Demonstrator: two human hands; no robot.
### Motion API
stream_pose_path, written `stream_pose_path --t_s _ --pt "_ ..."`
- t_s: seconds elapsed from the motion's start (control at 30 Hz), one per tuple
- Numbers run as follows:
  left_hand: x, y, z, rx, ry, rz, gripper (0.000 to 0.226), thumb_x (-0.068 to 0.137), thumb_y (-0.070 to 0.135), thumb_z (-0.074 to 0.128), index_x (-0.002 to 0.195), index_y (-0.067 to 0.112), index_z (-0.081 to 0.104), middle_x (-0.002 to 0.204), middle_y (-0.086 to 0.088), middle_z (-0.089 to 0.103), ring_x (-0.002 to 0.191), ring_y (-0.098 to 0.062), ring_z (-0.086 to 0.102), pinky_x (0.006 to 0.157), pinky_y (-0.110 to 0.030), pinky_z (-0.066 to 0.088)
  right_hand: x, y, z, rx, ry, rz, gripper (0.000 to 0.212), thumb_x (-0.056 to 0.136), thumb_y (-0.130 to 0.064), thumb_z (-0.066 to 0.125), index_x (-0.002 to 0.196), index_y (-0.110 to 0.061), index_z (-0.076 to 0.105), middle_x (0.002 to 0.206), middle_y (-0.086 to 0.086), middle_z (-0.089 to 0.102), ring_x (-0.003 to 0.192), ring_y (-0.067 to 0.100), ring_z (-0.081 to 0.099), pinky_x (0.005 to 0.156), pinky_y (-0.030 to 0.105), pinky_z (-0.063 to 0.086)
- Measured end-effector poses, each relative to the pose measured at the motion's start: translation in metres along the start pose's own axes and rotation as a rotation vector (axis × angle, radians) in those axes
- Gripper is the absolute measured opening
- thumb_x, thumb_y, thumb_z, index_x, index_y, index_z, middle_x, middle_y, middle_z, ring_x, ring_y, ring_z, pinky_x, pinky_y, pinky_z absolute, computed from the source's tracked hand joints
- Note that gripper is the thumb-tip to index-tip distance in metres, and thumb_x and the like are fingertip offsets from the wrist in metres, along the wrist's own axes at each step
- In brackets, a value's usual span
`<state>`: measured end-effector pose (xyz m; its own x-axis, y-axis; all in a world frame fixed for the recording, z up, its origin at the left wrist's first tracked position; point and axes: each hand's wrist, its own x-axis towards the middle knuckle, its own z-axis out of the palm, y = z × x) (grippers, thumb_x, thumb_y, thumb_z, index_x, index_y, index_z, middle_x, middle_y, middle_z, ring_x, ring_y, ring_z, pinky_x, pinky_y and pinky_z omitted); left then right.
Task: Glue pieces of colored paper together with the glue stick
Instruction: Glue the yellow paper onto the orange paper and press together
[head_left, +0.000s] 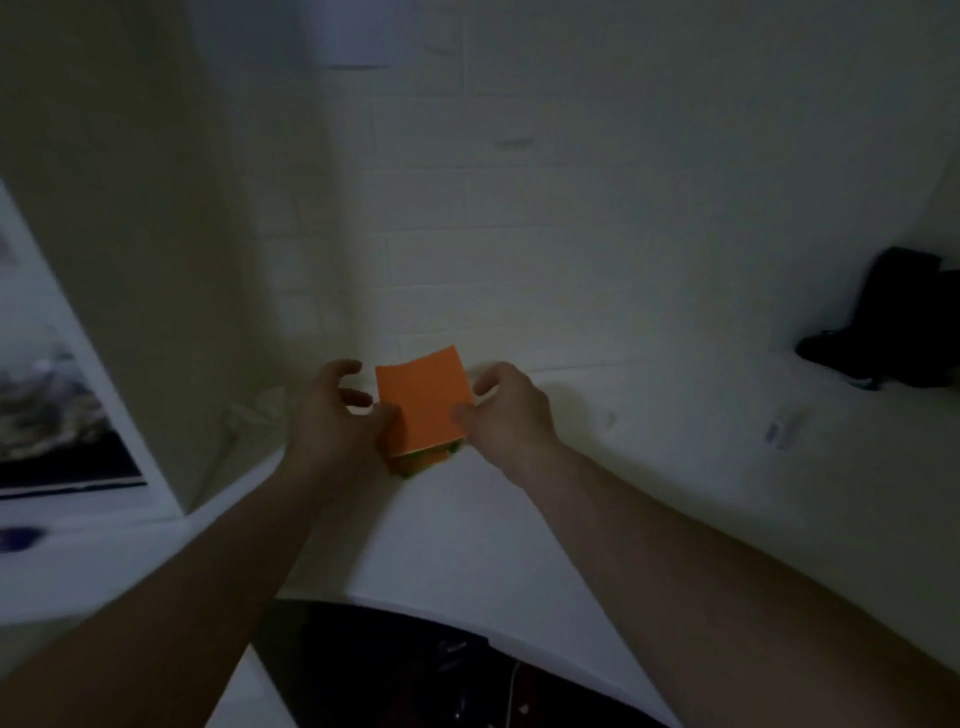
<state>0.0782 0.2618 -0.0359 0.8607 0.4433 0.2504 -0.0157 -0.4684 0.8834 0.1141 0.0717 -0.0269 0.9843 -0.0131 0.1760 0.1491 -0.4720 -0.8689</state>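
Both hands meet at a square orange paper sheet (422, 400), lifted at its far edge above a small stack of coloured paper squares (423, 460) on the white surface (467, 545). Left hand (332, 421) has its grip on the sheet's left edge, thumb against it, fingers curled. Right hand (506, 410) pinches the right edge. A dark bundled object (893, 322) sits far right, near a small white item (784, 431).

Left hand (332, 415) and right hand (506, 410) reach forward, fingers curled
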Motion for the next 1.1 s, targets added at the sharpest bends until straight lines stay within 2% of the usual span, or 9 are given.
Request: stream_pose_path --t_s 0.1,0.3,0.43,0.6,0.7,0.77,0.93,1.0,1.1 --pt "0.001 -0.014 -0.001 0.147 0.014 0.066 0.051 0.084 0.024 0.080 0.128 0.030 0.054 0.096 0.011 0.060 0.080 -0.010 0.064 0.060 -0.026 0.049 0.005 0.006 0.017 -0.156 -0.045 -0.051 0.025 0.082 -0.026 0.081 0.091 -0.022 0.058 0.084 -0.003 0.061 0.070 0.015 0.059 0.055 0.026 0.042" --pt "0.006 -0.021 0.008 0.394 -0.042 0.168 0.023 0.085 0.010 0.069 0.104 0.022 0.075 0.082 0.008 0.059 0.069 0.000 0.054 0.059 -0.010 0.035 0.007 0.014 0.021 -0.480 -0.083 -0.262 0.016 0.089 -0.003 0.060 0.095 -0.017 0.065 0.099 0.006 0.063 0.093 0.025 0.061 0.071 0.030 0.042" --pt "0.002 -0.013 0.007 0.376 -0.069 0.128 0.023 0.091 0.012 0.065 0.107 0.024 0.077 0.094 0.005 0.068 0.079 -0.006 0.057 0.071 -0.019 0.040 0.009 0.024 -0.025 -0.461 -0.065 -0.310 0.024 0.085 -0.002 0.059 0.093 -0.023 0.066 0.094 -0.001 0.053 0.086 0.018 0.052 0.073 0.027 0.039" --pt "-0.009 0.023 0.029 0.392 -0.054 0.300 0.022 0.097 0.021 0.061 0.111 0.024 0.077 0.106 -0.004 0.070 0.093 -0.019 0.062 0.082 -0.029 0.044 0.007 0.062 -0.117 -0.330 0.104 -0.228 0.021 0.080 -0.006 0.069 0.082 -0.027 0.064 0.070 -0.006 0.057 0.063 0.010 0.053 0.059 0.021 0.039" --pt "-0.025 0.054 0.081 0.389 -0.236 0.441 0.021 0.095 0.024 0.068 0.113 0.029 0.076 0.108 0.001 0.067 0.089 -0.011 0.060 0.079 -0.022 0.039 -0.004 0.092 -0.161 -0.299 0.156 -0.137 0.018 0.086 -0.007 0.068 0.087 -0.025 0.066 0.069 0.000 0.059 0.059 0.014 0.053 0.052 0.019 0.038" --pt "-0.038 0.073 0.121 0.294 -0.346 0.416 0.027 0.094 0.027 0.070 0.120 0.033 0.072 0.115 0.005 0.066 0.090 -0.007 0.061 0.082 -0.021 0.043 -0.012 0.107 -0.179 -0.251 0.184 -0.112 0.019 0.087 -0.007 0.068 0.087 -0.026 0.066 0.072 0.002 0.060 0.060 0.015 0.053 0.050 0.018 0.037" --pt "-0.049 0.098 0.189 0.442 -0.535 0.382 0.047 0.096 0.030 0.067 0.142 0.031 0.059 0.139 -0.004 0.061 0.125 -0.023 0.058 0.109 -0.030 0.042 -0.018 0.112 -0.203 -0.103 0.286 -0.106 0.019 0.083 -0.006 0.068 0.080 -0.024 0.064 0.069 0.000 0.059 0.054 0.008 0.050 0.048 0.021 0.042" --pt "-0.050 0.102 0.203 0.484 -0.502 0.414 0.035 0.098 0.024 0.063 0.132 0.029 0.067 0.138 -0.004 0.064 0.128 -0.021 0.057 0.107 -0.023 0.037 -0.018 0.107 -0.220 -0.121 0.419 -0.122 0.018 0.079 -0.004 0.065 0.076 -0.019 0.056 0.065 0.001 0.053 0.053 0.009 0.044 0.049 0.022 0.038" --pt "-0.055 0.114 0.219 0.361 -0.499 0.385 0.031 0.097 0.034 0.067 0.128 0.032 0.069 0.123 0.001 0.069 0.112 -0.014 0.063 0.093 -0.018 0.042 -0.016 0.112 -0.256 -0.047 0.720 -0.073 0.029 0.074 0.001 0.059 0.081 -0.018 0.039 0.070 -0.001 0.036 0.055 0.010 0.031 0.053 0.031 0.030"
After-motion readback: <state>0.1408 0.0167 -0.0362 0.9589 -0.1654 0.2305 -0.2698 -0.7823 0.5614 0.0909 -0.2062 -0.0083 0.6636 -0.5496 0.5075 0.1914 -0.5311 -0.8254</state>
